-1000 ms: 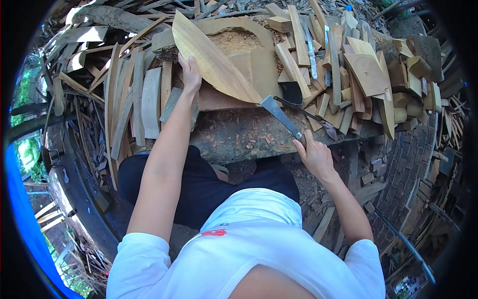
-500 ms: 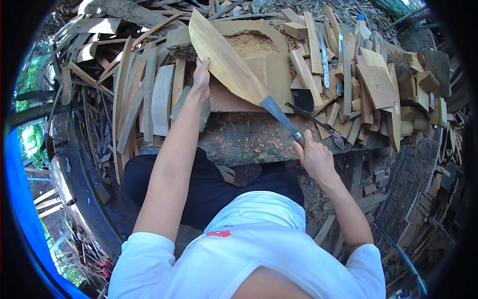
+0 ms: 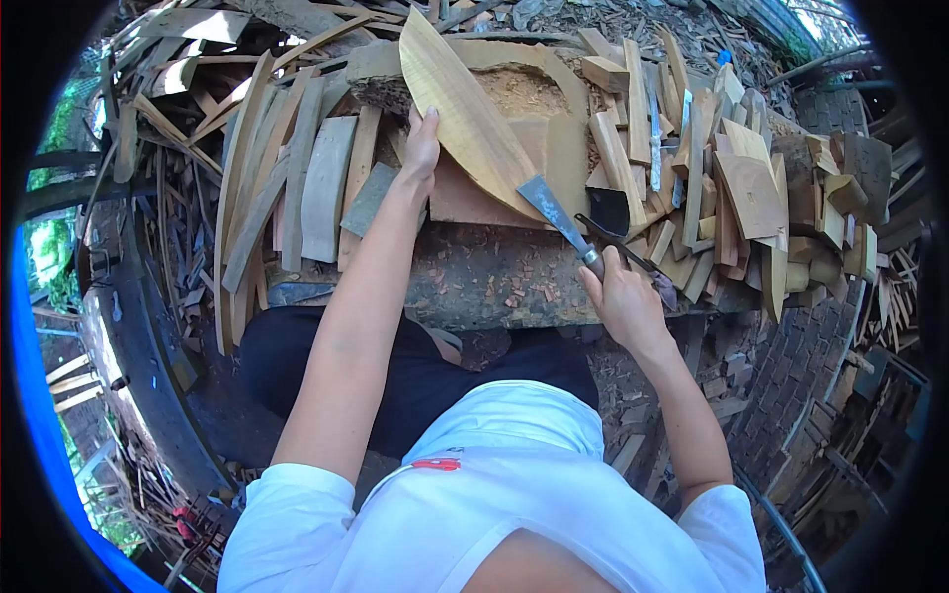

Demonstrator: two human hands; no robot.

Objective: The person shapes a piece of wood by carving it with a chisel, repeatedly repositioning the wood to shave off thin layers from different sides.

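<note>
My left hand [image 3: 423, 148] is closed on the left edge of a pale, leaf-shaped wooden board [image 3: 460, 109], which tilts with its pointed end up and away. In my right hand [image 3: 630, 301] is the handle of a flat-bladed chisel [image 3: 554, 213], its broad metal blade pointing up and left. The blade's end overlaps the board's lower right edge. Behind the board sits a thick wooden block [image 3: 568, 163] with a rough hollow full of shavings. A black cup-like piece [image 3: 605, 208] lies just beyond the chisel.
Reddish chips lie scattered along a worn log bench [image 3: 465, 282] before my knees. Curved slats [image 3: 329, 188] lean together at the left. On the right is a heap of wood offcuts [image 3: 746, 183]. A blue sheet [image 3: 44, 415] hangs at the far left.
The view has shifted slightly, so the board and left hand appear further right. The chisel's blade end sits a little higher in view. Both hands keep their hold.
</note>
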